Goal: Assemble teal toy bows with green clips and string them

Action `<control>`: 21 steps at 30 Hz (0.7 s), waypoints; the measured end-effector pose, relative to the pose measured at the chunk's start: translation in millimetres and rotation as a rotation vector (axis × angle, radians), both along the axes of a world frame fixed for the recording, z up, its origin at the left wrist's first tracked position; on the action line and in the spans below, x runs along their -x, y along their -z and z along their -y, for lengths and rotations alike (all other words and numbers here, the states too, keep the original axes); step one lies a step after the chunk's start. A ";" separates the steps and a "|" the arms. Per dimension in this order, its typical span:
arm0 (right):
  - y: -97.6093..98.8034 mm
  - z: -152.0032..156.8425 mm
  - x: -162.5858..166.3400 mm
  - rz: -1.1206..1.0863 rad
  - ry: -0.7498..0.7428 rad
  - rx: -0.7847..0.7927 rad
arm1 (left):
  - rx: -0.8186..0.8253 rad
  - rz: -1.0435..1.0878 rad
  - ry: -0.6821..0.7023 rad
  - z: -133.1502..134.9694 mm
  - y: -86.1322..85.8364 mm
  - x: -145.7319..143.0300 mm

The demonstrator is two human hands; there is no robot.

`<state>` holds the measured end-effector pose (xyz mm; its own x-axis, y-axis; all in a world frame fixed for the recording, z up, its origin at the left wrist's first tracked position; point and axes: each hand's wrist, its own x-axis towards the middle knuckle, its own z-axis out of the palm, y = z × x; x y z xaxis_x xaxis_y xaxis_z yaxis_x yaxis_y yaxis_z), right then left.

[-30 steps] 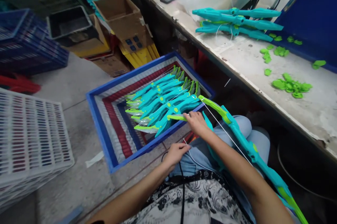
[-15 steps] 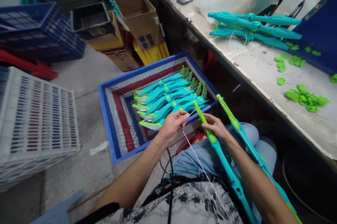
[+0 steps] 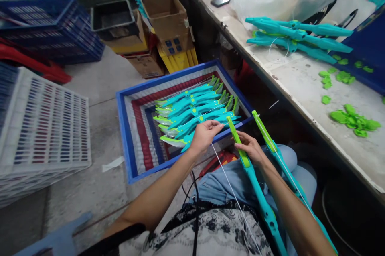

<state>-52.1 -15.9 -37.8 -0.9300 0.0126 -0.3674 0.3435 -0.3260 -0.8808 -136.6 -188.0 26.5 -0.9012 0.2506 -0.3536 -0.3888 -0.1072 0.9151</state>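
My left hand (image 3: 207, 135) pinches a thin white string (image 3: 225, 175) close to the green tip of a toy bow. The string trails down across my lap. My right hand (image 3: 249, 146) is wrapped around the green end section of that turquoise toy bow (image 3: 258, 192), which slants down over my thigh. A second toy bow (image 3: 279, 159), with its white string along it, rests on my leg just right of my right forearm. The lower ends of both bows run toward the bottom of the view.
Ahead, a lined blue crate (image 3: 123, 127) holds several strung bows (image 3: 192, 107). On the workbench (image 3: 288, 79) at right lie turquoise bow parts (image 3: 300, 35), green pieces (image 3: 355, 119) and a phone (image 3: 220, 1). A white basket (image 3: 60, 127) and cardboard box (image 3: 165, 19) stand left.
My left hand has moved slightly right, nearer the bow's green tip, still pinching the string. My right hand keeps its grip. The whole view has shifted slightly.
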 end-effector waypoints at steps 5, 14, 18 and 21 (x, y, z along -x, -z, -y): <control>0.9 -0.2 0.0 0.007 0.004 -0.019 | 0.033 -0.059 0.013 2.3 3.0 3.1; 0.0 2.2 -0.2 -0.021 -0.016 -0.019 | -0.006 -0.100 0.084 -2.5 5.2 8.1; 5.6 7.5 -2.0 -0.033 -0.017 -0.006 | -0.182 -0.016 0.158 -6.9 6.3 9.7; 12.3 11.5 -4.5 -0.064 -0.024 -0.032 | -0.254 0.020 0.229 -8.4 9.3 9.9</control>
